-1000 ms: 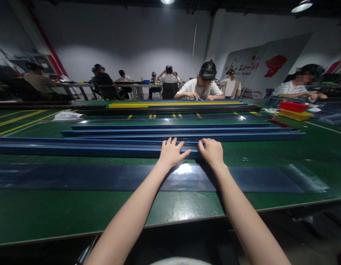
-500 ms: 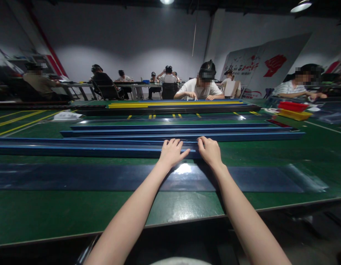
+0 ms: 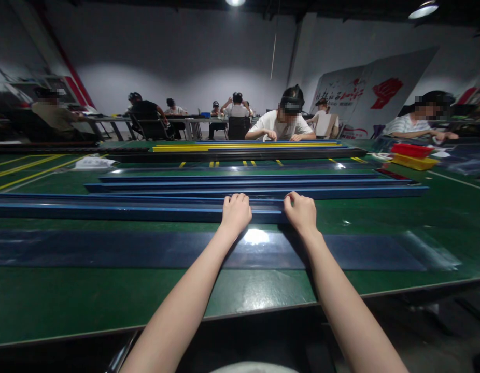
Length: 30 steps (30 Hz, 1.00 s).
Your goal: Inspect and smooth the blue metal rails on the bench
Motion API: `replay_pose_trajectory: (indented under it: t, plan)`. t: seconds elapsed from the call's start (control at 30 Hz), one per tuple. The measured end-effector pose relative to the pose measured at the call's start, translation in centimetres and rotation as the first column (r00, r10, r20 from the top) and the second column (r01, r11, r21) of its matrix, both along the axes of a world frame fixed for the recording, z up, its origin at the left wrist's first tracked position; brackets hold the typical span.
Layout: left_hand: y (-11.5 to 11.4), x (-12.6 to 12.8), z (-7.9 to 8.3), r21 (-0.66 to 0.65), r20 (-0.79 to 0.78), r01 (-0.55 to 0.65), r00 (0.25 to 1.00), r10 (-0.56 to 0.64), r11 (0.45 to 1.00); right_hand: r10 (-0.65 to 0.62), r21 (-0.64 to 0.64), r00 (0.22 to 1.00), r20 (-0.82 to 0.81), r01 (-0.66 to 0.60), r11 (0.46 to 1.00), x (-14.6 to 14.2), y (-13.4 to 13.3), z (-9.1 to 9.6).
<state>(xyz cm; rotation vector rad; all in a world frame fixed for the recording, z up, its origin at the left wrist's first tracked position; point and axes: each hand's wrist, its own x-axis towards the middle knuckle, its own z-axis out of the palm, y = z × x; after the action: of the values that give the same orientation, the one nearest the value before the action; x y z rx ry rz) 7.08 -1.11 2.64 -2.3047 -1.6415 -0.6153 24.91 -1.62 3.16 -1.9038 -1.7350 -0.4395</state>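
Note:
A long blue channel strip (image 3: 146, 211) lies across the table from the left edge to my hands. My left hand (image 3: 237, 212) is curled over it from above, the fingers over its far side and the thumb out of sight. At the strip's right end, my right hand (image 3: 301, 212) grips it with bent fingers; the fingertips are partly hidden. A short stretch of the strip shows between the two hands. Nearer to me, under my forearms, a clear plastic sheet (image 3: 127, 251) lies flat.
Just beyond lie more blue channel strips (image 3: 364, 192). Farther back are black and yellow strips (image 3: 178, 148), a white bag (image 3: 94, 162), and red (image 3: 413, 150) and yellow (image 3: 414, 162) trays at right. A co-worker (image 3: 281, 124) sits opposite. The green table's front edge (image 3: 263, 312) is close.
My left hand has drawn in its spread fingers and thumb, closing over the strip and shifting slightly left. My right hand has slid a little to the right.

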Motion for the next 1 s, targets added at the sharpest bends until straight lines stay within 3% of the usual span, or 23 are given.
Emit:
replay_pose_trajectory:
  t: [0.2,0.43,0.5,0.77,0.9,1.0]
  plan:
    - [0.04,0.06,0.06,0.024,0.012,-0.024,1.000,0.024,0.999,0.134,0.023,0.991,-0.005,-0.134,0.991,-0.13,0.21,-0.28]
    - [-0.50,0.63,-0.07,0.029,-0.019,0.149,0.989,-0.148,0.988,0.354,0.016,0.934,-0.042,-0.354,0.935,-0.50,0.32,-0.53]
    - [-0.58,0.62,0.01,0.022,-0.019,0.143,0.990,-0.142,0.990,0.344,0.018,0.938,-0.038,-0.344,0.939,-0.41,0.30,-0.46]
    - [-0.34,0.26,0.26,0.053,0.021,0.036,0.999,-0.037,0.998,0.079,0.035,0.997,-0.016,-0.078,0.996,0.26,0.25,-0.33]
    - [-0.39,0.34,0.24,0.062,0.023,0.016,1.000,-0.017,0.998,0.163,0.010,0.986,-0.025,-0.162,0.987,-0.01,0.27,-0.45]
    - [-0.43,0.44,0.06,0.062,-0.005,0.096,0.995,-0.096,0.993,0.278,0.002,0.959,-0.047,-0.278,0.961,-0.28,0.35,-0.57]
